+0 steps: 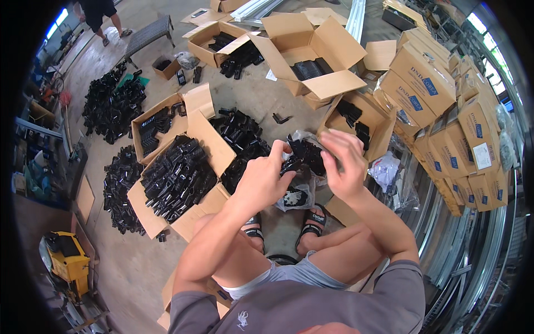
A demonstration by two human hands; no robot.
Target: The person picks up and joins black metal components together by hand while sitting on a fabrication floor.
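Note:
My left hand (pixel 266 177) is in front of my knees, thumb and curled index finger closed on a small black part (pixel 290 163). Just to the right, my right hand (pixel 346 167) is raised with bent fingers and the thumb apart; nothing shows in its grasp. Below and behind the hands, a clear plastic bag (pixel 305 196) lies on the floor between my feet, with dark pieces in and around it. The held part overlaps other black pieces behind it, so its outline is hard to separate. A pile of black parts (pixel 236 133) lies beyond my left hand.
An open carton (pixel 214 142) and a heaped mound of black parts (pixel 178 178) stand to the left. Another open carton (pixel 381 119) is beyond my right hand. Stacked cartons (pixel 467 139) and long metal profiles (pixel 445 250) line the right. A person (pixel 100 14) stands far left.

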